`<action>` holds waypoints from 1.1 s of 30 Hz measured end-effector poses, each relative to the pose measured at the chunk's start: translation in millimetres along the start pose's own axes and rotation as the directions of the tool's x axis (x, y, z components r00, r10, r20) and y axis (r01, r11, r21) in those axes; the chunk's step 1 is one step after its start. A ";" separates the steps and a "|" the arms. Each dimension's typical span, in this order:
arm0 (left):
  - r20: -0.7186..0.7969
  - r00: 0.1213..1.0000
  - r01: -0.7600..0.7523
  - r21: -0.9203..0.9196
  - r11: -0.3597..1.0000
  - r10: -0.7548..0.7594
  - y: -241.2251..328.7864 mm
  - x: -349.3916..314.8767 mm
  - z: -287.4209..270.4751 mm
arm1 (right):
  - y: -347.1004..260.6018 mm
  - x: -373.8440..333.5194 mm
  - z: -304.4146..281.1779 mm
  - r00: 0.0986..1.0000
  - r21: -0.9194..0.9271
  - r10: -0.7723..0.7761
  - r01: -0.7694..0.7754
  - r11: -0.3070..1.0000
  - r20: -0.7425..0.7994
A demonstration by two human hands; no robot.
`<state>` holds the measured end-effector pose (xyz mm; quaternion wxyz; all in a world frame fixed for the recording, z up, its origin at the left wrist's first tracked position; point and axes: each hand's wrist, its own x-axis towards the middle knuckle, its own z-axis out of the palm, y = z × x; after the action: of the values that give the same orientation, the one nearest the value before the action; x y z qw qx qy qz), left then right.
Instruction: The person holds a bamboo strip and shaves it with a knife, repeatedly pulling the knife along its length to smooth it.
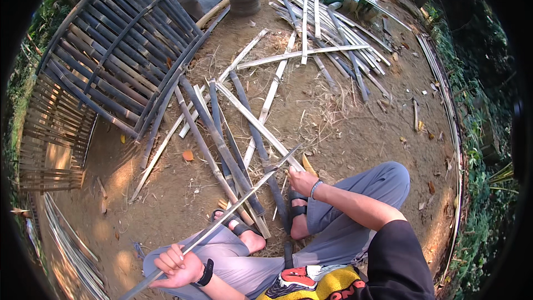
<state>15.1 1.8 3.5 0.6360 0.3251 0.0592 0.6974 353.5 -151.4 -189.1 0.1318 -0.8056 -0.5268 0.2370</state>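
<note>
My left hand point(179, 266), at the lower left, is closed round a long thin bamboo strip point(233, 208). The strip slants up and right across my lap, and a dark pointed tip shows at its far end. At that tip it crosses a pale, flat bamboo strip point(258, 125). My right hand point(302, 182) is closed at the near end of this pale strip, in front of my right knee; the fingers partly hide what they grip. Beside its fingertips is a tan, pointed piece point(308, 165). Dark bamboo poles point(225, 147) lie crossed on the ground ahead of my feet.
A dark bamboo slat frame point(119, 44) leans at the upper left, above a woven bamboo basket point(53, 133). Split strips point(333, 39) are heaped at the far right near a plastic jug point(244, 0). Thin strips point(75, 244) lie at the left; long ones point(444, 91) line the right edge.
</note>
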 end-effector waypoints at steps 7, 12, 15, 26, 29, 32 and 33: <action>-0.116 0.993 0.005 0.041 0.999 -0.001 -3.3 6.9 -7.0 | -22.5 -0.4 20.1 0.989 0.055 0.120 -0.116 0.992 -0.084; -0.022 1.000 0.020 0.017 1.000 -0.020 -5.8 3.5 3.9 | -44.1 -20.7 47.0 0.892 -0.390 -0.015 -0.181 0.903 -0.451; 0.022 1.000 -0.006 0.001 1.000 0.006 -0.8 2.5 3.4 | -25.9 7.9 12.0 0.971 0.023 0.214 -0.213 0.977 -0.110; -0.034 0.999 0.010 0.061 0.998 -0.008 -11.8 1.4 13.3 | -31.2 -8.4 8.8 0.971 0.103 0.199 -0.186 0.977 -0.133; -0.042 0.999 -0.013 0.073 0.997 0.016 -9.4 1.7 9.8 | -25.8 -11.3 -5.4 0.967 0.118 0.187 -0.168 0.979 -0.173; -0.025 1.000 -0.015 0.070 0.997 0.017 -9.7 -1.8 11.0 | -57.0 -32.6 -19.7 0.993 0.056 0.117 -0.116 0.992 -0.024; -0.001 1.000 -0.009 0.061 0.998 0.009 -10.6 -0.2 11.8 | -64.3 -36.8 -9.0 0.986 -0.097 0.069 -0.084 0.992 -0.151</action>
<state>30.3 -0.4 7.4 0.6224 0.3443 0.0795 0.6984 295.5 -158.3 -142.8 0.1195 -0.8462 -0.4959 0.1543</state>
